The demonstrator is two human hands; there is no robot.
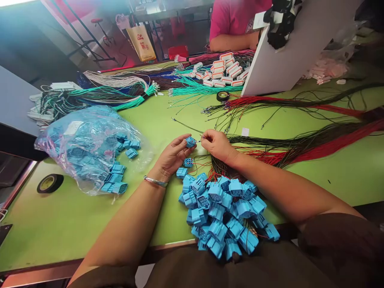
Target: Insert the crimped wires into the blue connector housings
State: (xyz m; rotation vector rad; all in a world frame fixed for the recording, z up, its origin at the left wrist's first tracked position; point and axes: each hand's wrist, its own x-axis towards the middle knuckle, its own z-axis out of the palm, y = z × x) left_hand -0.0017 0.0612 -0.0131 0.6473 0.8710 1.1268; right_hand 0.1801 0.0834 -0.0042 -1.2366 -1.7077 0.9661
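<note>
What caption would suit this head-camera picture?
Left hand holds a blue connector; right hand pinches a wire at it, above a heap of connectors.

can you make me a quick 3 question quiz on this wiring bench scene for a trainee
1. True or false: the left hand holds a blue connector.
2. Multiple choice: what does the right hand pinch? A) a roll of tape B) a thin wire end at the connector C) a plastic bag
3. Fill in: the clear bag of blue connectors lies on the person's ____ side of the green table.

Key
1. True.
2. B; the pile of blue connectors lies just below both hands.
3. Left; a black tape roll lies beside it.
</note>
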